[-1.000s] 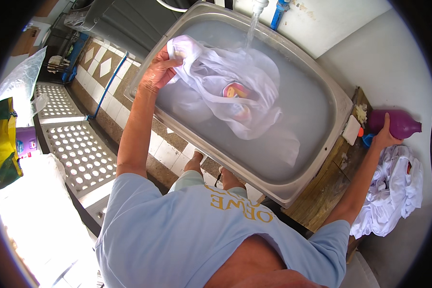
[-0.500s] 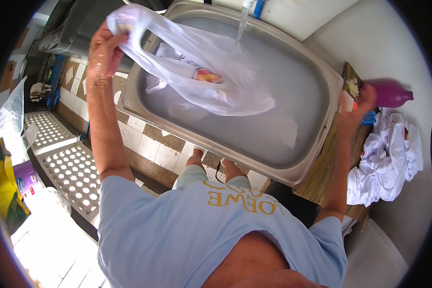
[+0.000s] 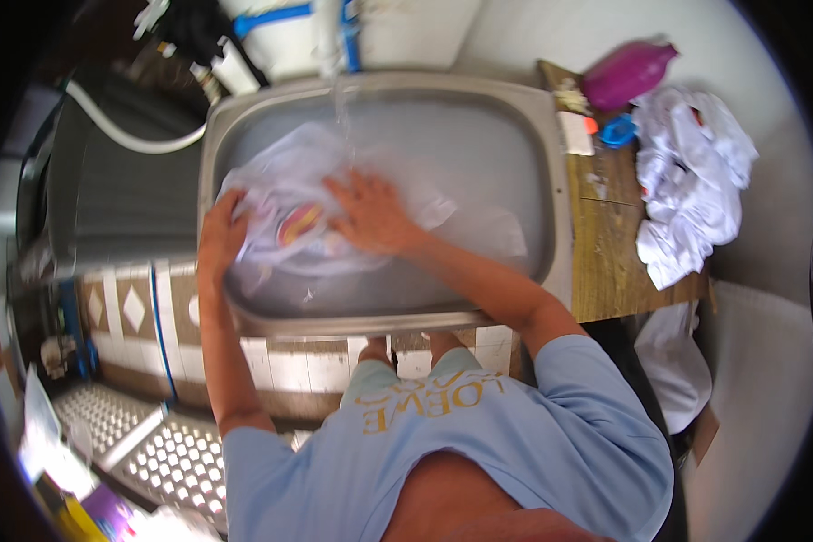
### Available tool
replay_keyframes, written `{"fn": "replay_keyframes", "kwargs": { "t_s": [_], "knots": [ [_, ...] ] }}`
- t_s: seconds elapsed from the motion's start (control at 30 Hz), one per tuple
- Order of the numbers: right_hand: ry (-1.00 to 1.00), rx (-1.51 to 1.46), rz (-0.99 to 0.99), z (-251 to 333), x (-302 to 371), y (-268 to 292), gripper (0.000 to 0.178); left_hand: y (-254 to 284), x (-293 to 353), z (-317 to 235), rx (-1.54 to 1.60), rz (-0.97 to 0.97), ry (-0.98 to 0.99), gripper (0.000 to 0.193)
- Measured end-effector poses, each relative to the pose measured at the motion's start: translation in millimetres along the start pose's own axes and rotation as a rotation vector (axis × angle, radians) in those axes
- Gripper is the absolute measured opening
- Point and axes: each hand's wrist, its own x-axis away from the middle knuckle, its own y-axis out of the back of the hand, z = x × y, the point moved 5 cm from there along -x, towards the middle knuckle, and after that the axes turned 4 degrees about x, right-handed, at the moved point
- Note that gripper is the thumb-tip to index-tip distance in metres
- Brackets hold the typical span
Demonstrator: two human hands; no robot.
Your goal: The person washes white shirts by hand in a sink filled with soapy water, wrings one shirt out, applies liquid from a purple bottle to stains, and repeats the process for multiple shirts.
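A white sleeveless top (image 3: 275,176) with a red and yellow print lies spread in cloudy water in a metal sink (image 3: 556,217). My left hand (image 3: 219,237) is at the sink's left side, its fingers curled on the garment's edge, somewhat blurred. Over the right part of the garment, my right hand (image 3: 370,213) rests palm down with its fingers spread, gripping nothing. Another pale piece of cloth (image 3: 501,235) shows under the water toward the right.
Water runs from a faucet (image 3: 327,41) at the back. On the wooden board (image 3: 605,280) at right are a purple bottle (image 3: 628,74), a blue plastic item (image 3: 618,131) and a heap of white clothes (image 3: 691,181). A pale hose (image 3: 135,140) curves at left.
The raised garment has been lowered into the water. My left hand came down to the sink's left side; my right hand moved from the board onto the garment. The view has turned.
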Motion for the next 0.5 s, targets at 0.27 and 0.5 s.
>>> {"fn": "replay_keyframes", "kwargs": {
  "t_s": [0.27,0.5],
  "knots": [
    [-0.359,-1.075,0.341,-73.4,-40.8,6.4,0.033,-49.6,-69.8,-125.2,0.264,-0.009,-0.227,0.031],
    [-0.204,-0.542,0.104,-64.1,-74.8,120.8,0.022,-146.2,-135.3,-77.1,1.323,0.171,0.185,0.012]
  ]
}}
